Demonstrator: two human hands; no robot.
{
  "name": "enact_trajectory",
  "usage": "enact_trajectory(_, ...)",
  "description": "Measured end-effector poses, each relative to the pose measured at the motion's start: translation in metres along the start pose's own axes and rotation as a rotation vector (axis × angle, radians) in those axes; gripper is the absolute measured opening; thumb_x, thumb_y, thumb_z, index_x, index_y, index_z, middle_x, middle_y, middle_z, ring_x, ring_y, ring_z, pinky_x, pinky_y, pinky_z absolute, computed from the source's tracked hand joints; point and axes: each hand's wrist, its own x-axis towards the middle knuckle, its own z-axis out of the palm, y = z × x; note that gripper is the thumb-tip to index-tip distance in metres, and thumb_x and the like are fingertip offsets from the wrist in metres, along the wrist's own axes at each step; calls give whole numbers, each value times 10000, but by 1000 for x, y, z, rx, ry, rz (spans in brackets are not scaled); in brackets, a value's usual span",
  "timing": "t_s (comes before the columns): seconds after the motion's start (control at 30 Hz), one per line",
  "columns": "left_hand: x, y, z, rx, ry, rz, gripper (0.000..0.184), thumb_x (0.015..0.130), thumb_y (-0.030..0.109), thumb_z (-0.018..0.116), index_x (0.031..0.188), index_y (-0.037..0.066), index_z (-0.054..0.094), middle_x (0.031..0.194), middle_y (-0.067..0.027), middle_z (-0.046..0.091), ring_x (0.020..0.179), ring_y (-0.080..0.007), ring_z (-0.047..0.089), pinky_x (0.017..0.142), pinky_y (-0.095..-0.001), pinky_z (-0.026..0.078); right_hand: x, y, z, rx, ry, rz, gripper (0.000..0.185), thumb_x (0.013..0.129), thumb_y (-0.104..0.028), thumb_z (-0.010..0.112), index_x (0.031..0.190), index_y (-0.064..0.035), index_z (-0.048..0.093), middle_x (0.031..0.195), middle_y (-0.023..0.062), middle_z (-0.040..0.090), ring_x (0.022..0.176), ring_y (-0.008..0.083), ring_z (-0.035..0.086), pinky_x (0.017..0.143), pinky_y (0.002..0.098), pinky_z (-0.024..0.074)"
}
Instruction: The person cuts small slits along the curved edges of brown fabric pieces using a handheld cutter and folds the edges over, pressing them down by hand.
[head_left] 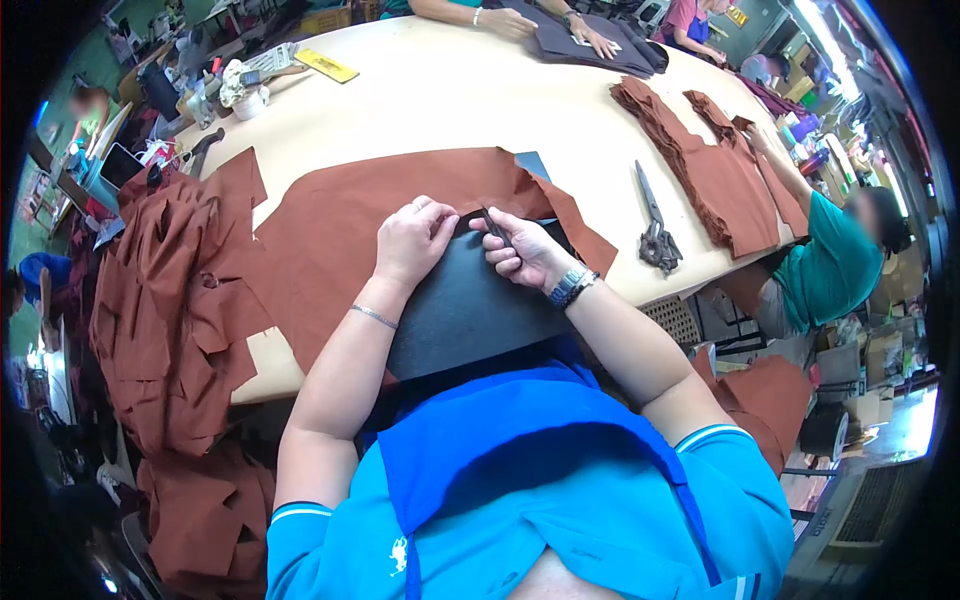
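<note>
Rust-brown fabric [370, 200] lies in front of me, with a dark grey sheet [475, 310] nearest my body. My left hand [415, 240] is closed in a pinch at the edge where the brown fabric meets the dark sheet. Close by on the right, my right hand [525, 250] wraps around a small dark tool [494, 228] with a narrow tip. The tip points toward the fabric edge near my left fingertips. The tool's exact kind is hard to make out.
Large dark shears [655, 225] lie right of the fabric. Stacked brown pieces [715, 170] lie farther right, where a person in green [835, 265] reaches in. Crumpled brown fabric [175, 290] hangs over the left edge. Across the table [420, 100], another person's hands rest on dark cloth [590, 45].
</note>
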Motion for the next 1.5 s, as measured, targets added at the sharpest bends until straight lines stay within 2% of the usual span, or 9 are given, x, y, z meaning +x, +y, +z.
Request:
enact_trajectory(0.43, -1, 1, 0, 11, -19, 1, 107, 883, 218, 698, 860, 114, 712, 815, -25, 651, 728, -212, 663, 660, -359, 543, 5, 2, -3, -34, -18, -13, 355, 1081, -403, 395, 1144, -78, 522, 685, -43, 425, 504, 32, 325, 397, 171, 271)
enact_trajectory(0.73, 15, -16, -59, -193, -464, -71, 241, 972, 173, 587, 1140, 28, 683, 1110, -150, 672, 1031, -307, 658, 926, -360, 517, -60, -76, -72, -864, 618, -805, 353, 1053, -384, 495, 1135, -82, 658, 625, -81, 392, 517, 21, 366, 442, 218, 335)
enact_trajectory(0.83, 12, -33, -109, 149, -676, 94, 498, 925, 413, 631, 1330, 125, 597, 1362, -147, 560, 1278, -332, 521, 1064, -480, 428, -65, -118, -141, -1200, 858, -393, 434, 982, -398, 587, 1190, -19, 633, 783, 62, 627, 705, 170, 608, 629, 323, 494)
enact_trajectory(0.97, -17, -70, -118, 406, -723, 103, 884, 805, 727, 603, 1508, 223, 424, 1633, -113, 253, 1511, -336, 206, 1177, -641, 184, -48, -107, -179, -1722, 1146, -1131, 431, 936, -345, 644, 1220, -20, 627, 1143, 243, 660, 1118, 376, 609, 987, 454, 467)
enact_trajectory(1.07, -12, -78, -89, 519, -393, -319, 885, 833, 734, 564, 1524, 208, 395, 1636, -152, 229, 1521, -335, 172, 1176, -661, 117, -55, -85, -84, -1551, 834, -1421, 449, 928, -361, 655, 1234, -34, 629, 1141, 222, 669, 1090, 365, 623, 963, 445, 481)
enact_trajectory(1.2, 20, -115, -38, 164, 417, -807, 900, 885, 713, 521, 1567, 174, 284, 1649, -220, 107, 1534, -377, 61, 1158, -687, 58, -39, 4, 7, -1746, 364, -1199, 575, 904, -478, 654, 1271, -40, 605, 1177, 182, 667, 1111, 345, 621, 950, 415, 484)
enact_trajectory(1.3, 22, -94, -36, -15, 324, -701, 894, 893, 696, 534, 1568, 168, 279, 1653, -211, 91, 1532, -383, 59, 1164, -674, 77, -29, 46, 8, -1970, 376, -1186, 623, 907, -386, 648, 1396, -36, 486, 1253, 182, 624, 1202, 349, 569, 926, 435, 499)
enact_trajectory(1.4, -3, -72, -82, 344, -285, -329, 901, 888, 682, 558, 1568, 159, 282, 1645, -221, 120, 1527, -390, 80, 1174, -650, 102, -38, 25, 5, -1970, 434, -778, 559, 889, -262, 642, 1376, -30, 499, 1202, 200, 631, 1150, 373, 586, 910, 455, 503)
enact_trajectory(1.5, -35, -63, -97, 539, -465, -284, 903, 883, 678, 565, 1564, 151, 293, 1631, -234, 164, 1516, -405, 130, 1179, -630, 138, -18, -1, -55, -1652, 371, -1150, 504, 853, -132, 629, 1337, -51, 511, 1097, 236, 648, 1042, 413, 618, 910, 479, 517)
